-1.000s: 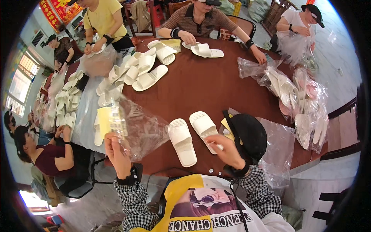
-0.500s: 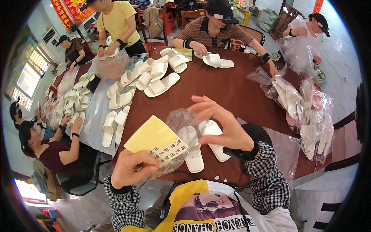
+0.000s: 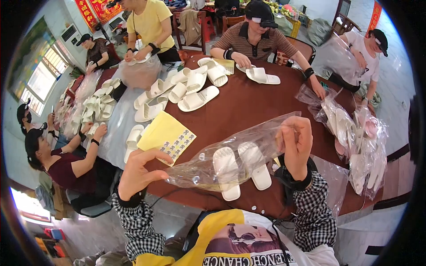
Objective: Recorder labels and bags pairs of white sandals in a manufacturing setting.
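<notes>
In the head view, the clear bag [image 3: 202, 170], gathered under the sheet half a second earlier, was now stretched between both hands. The right hand's [image 3: 295, 144] grip was pinched on its right end; the left hand's [image 3: 141, 174] was clamped on the yellow sheet [image 3: 166, 135], thumb at the bag's left end. The bag seemed spread yet unfilled: the white slippers [image 3: 231, 192] lay behind it on the desk [image 3: 253, 103].
</notes>
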`<state>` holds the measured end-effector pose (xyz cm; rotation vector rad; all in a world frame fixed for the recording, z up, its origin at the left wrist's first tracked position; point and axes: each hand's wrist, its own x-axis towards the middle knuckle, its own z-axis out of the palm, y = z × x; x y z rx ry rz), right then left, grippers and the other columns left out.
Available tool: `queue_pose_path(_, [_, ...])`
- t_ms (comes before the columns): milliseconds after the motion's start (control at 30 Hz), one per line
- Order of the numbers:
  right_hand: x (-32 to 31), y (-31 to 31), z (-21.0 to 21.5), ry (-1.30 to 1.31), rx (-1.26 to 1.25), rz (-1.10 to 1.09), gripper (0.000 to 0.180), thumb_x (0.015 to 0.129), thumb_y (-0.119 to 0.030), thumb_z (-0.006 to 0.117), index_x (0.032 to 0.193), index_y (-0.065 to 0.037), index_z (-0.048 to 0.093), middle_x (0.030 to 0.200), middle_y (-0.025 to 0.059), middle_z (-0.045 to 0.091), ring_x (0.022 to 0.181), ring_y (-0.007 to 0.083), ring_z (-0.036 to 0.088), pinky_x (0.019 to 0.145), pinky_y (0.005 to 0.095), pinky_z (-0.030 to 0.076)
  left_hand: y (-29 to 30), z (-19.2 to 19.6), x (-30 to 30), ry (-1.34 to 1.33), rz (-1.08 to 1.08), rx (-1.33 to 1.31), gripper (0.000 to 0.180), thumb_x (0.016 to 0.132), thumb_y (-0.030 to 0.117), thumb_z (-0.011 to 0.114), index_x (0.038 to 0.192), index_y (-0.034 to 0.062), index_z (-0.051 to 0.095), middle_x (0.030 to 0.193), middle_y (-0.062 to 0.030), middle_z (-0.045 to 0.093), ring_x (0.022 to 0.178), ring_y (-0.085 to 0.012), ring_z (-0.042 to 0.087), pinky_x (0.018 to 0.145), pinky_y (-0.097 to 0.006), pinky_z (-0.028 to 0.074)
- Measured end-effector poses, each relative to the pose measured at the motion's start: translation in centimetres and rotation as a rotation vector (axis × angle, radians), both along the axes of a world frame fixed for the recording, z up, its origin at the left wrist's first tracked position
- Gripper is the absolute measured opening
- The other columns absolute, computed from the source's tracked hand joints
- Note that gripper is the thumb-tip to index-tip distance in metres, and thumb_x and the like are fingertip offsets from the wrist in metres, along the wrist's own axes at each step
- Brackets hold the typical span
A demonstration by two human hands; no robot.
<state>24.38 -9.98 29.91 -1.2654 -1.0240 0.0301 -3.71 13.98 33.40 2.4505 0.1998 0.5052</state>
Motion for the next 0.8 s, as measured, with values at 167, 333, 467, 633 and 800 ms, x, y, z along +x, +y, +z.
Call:
queue_pose_path(167, [0.3,-0.3,-0.6,0.105,0.024,-0.093,0.007,0.098,0.001,0.049,0.104,-0.001,0.05,0.072,0.0044,0.057,0.052,0.0038,0.047,0.047,0.0199,0.038,-0.1,-2.8,-0.1,-0.064,0.106,-0.642,0.031,0.085,0.023,0.076,0.104,0.0013,0.065,0.087,-0.0012,0.065,0.074,-0.0068,0.057,0.065,-0.022,0.045])
queue_pose_path(333, [0.9,-0.5,-1.8,0.101,-0.006,-0.09,0.008,0.097,0.002,0.048,0.104,-0.002,0.05,0.071,0.0038,0.056,0.052,0.0037,0.046,0.047,0.0196,0.035,0.1,-4.1,1.0,-0.164,0.066,-0.622,0.016,0.092,0.011,0.064,0.103,-0.0004,0.064,0.085,0.0004,0.064,0.073,-0.0036,0.05,0.062,-0.02,0.039])
queue_pose_path(467, [0.9,-1.1,-1.9,0.165,-0.023,-0.1,0.006,0.098,-0.001,0.049,0.103,-0.003,0.051,0.071,0.0024,0.056,0.052,0.0029,0.044,0.047,0.0191,0.034,-1.1,-3.6,1.7,-0.116,0.156,-0.612,0.01,0.093,0.007,0.061,0.093,-0.0023,0.065,0.083,0.0004,0.063,0.075,-0.0052,0.053,0.067,-0.021,0.043])
queue_pose_path(633, [1.8,-3.3,-2.1,0.093,-0.149,-0.228,0.004,0.098,-0.005,0.05,0.098,-0.004,0.054,0.071,0.0007,0.057,0.049,0.0023,0.042,0.044,0.0193,0.032,-1.8,-3.8,2.2,-0.198,0.164,-0.798,0.008,0.091,0.002,0.063,0.084,0.0002,0.061,0.079,0.003,0.057,0.076,-0.0042,0.053,0.067,-0.021,0.044])
queue_pose_path(800, [1.1,-4.8,-1.3,-0.013,-0.13,-0.22,0.005,0.099,-0.007,0.05,0.099,-0.004,0.053,0.065,0.0012,0.054,0.043,0.0033,0.041,0.04,0.0191,0.03,-2.6,-4.0,2.5,-0.495,0.046,-1.058,0.017,0.093,0.01,0.063,0.079,0.0052,0.055,0.079,0.0067,0.047,0.075,-0.0029,0.043,0.065,-0.022,0.036])
